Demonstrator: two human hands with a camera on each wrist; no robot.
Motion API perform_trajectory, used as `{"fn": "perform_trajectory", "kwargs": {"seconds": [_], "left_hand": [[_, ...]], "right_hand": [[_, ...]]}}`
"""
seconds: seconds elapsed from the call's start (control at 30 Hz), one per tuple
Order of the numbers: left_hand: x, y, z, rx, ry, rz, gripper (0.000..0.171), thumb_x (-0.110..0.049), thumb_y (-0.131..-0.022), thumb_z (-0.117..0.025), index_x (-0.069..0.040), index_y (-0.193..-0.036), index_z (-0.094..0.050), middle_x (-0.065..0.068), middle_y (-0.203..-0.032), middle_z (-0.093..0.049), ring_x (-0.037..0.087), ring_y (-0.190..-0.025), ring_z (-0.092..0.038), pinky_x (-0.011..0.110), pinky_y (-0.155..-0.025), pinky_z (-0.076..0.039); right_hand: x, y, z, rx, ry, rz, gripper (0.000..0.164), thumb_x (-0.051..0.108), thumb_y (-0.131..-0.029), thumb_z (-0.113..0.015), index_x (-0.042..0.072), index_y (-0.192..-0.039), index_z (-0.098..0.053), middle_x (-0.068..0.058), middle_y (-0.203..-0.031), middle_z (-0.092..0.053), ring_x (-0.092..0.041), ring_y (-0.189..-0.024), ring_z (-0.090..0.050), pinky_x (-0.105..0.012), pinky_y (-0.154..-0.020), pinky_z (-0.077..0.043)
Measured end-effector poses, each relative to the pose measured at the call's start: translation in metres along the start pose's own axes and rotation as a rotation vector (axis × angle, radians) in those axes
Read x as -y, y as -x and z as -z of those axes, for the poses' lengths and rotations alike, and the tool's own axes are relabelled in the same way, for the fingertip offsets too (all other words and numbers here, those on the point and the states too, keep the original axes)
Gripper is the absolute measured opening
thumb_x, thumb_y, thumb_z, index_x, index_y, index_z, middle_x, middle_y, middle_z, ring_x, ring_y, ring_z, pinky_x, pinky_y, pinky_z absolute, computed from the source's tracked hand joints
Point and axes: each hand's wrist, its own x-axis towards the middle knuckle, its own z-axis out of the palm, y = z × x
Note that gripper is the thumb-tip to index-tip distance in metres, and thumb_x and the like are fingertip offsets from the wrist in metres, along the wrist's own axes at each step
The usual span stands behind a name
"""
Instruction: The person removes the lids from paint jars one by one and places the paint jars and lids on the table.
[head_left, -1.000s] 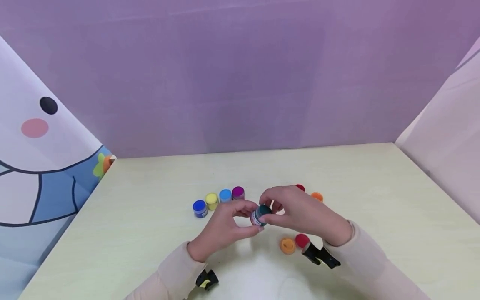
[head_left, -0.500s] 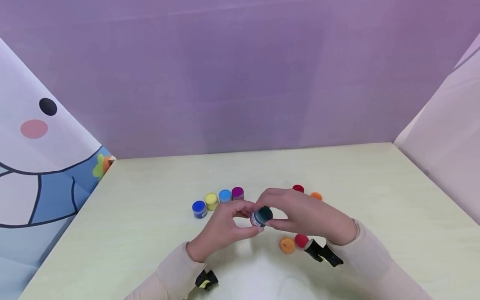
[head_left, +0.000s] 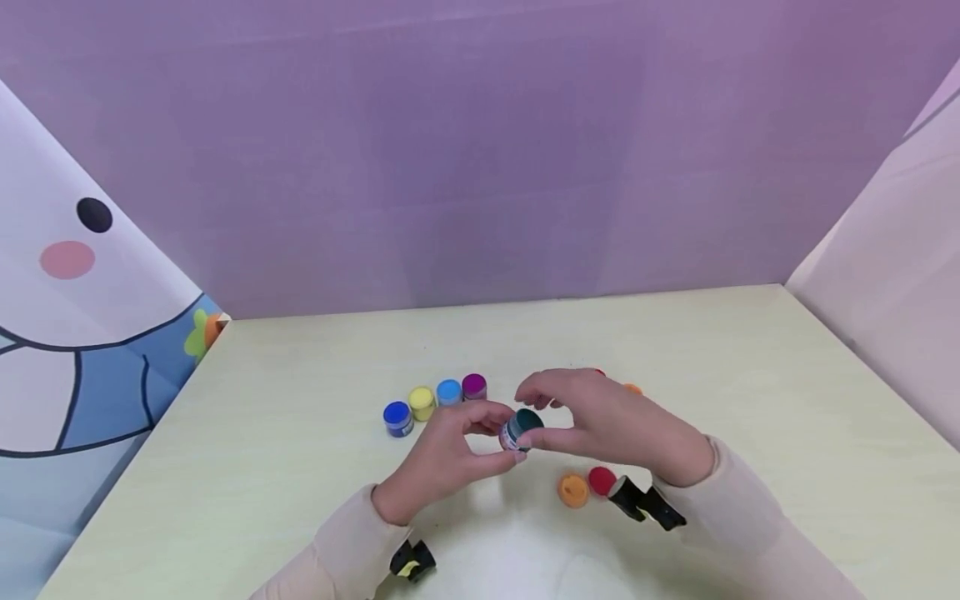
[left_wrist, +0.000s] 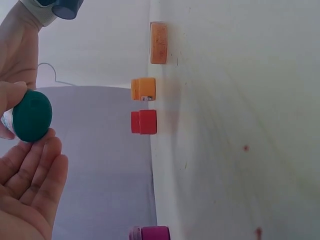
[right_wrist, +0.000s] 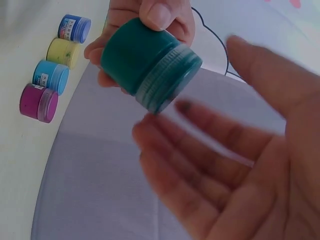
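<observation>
- Here we see a pale table (head_left: 750, 375) with a purple wall behind it.
- Our left hand (head_left: 442, 454) pinches a little green jar (head_left: 520, 428) above the table.
- Our right hand (head_left: 607, 425) is beside the jar with fingers spread loose, holding nothing.
- Four small jars, blue (head_left: 397, 417), yellow (head_left: 422, 402), light blue (head_left: 449, 392) and purple (head_left: 474, 387), stand in a row.
- An orange lid (head_left: 573, 490) and a red lid (head_left: 602, 481) lie close together.

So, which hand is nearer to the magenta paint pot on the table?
Left. The left hand holds the green pot just in front of the magenta paint pot; the right hand, fingers open, is farther off to its right.
</observation>
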Motion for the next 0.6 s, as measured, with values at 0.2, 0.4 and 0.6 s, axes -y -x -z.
{"fn": "perform_trajectory", "kwargs": {"seconds": [0.2,0.4,0.6], "left_hand": [[-0.0005,0.0008,-0.0005,-0.004,0.003,0.014,0.028,-0.014,-0.076,-0.079,-0.011,-0.102,-0.068,-0.006,-0.096,-0.068,0.008,-0.085,-0.062,0.037,-0.082,-0.055],[0.0000,0.0006,-0.0008,-0.003,-0.004,-0.006,0.028,-0.015,-0.077,-0.078,-0.013,-0.102,-0.067,-0.006,-0.096,-0.068,0.008,-0.085,-0.062,0.035,-0.082,-0.054],[-0.0006,0.0005,-0.0004,-0.003,-0.005,0.000,0.028,-0.014,-0.076,-0.079,-0.012,-0.101,-0.067,-0.007,-0.095,-0.068,0.007,-0.084,-0.062,0.036,-0.082,-0.055]], "right_hand": [[0.0033,0.0004,-0.0023,-0.040,-0.046,-0.164,0.033,0.036,-0.085,-0.069,0.006,-0.098,-0.062,0.008,-0.079,-0.063,-0.005,-0.071,-0.058,-0.023,-0.065,-0.052],[0.0051,-0.0012,-0.0057,-0.049,-0.087,-0.188,0.026,0.031,-0.083,-0.072,0.008,-0.090,-0.062,0.010,-0.067,-0.058,-0.004,-0.057,-0.050,-0.021,-0.053,-0.047],[0.0033,-0.0019,-0.0070,-0.034,-0.086,-0.188,0.022,0.027,-0.083,-0.072,0.009,-0.089,-0.062,0.010,-0.069,-0.059,-0.003,-0.058,-0.052,-0.020,-0.054,-0.048]]}}
